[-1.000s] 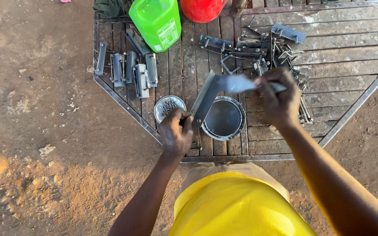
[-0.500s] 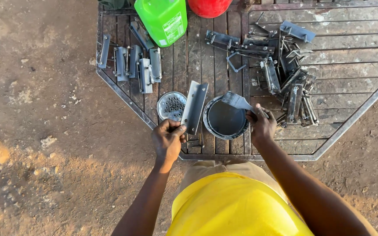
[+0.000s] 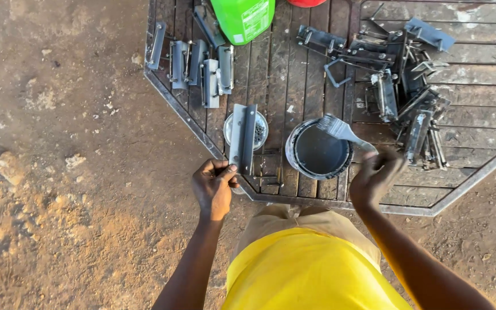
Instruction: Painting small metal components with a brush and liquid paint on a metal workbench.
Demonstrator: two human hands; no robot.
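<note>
Metal bracket near table's front edge, over small tin; left hand pinches its near end. Judged stiff, heavy, sharp-edged: grip the flanges. Right hand closed on brush above paint can.

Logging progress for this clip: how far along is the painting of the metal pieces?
Done, apparently: a row of brackets lies apart at the table's left. In hand: the left hand holds a metal bracket while the right hand holds a brush over the paint can. Left: the pile at right.
</note>
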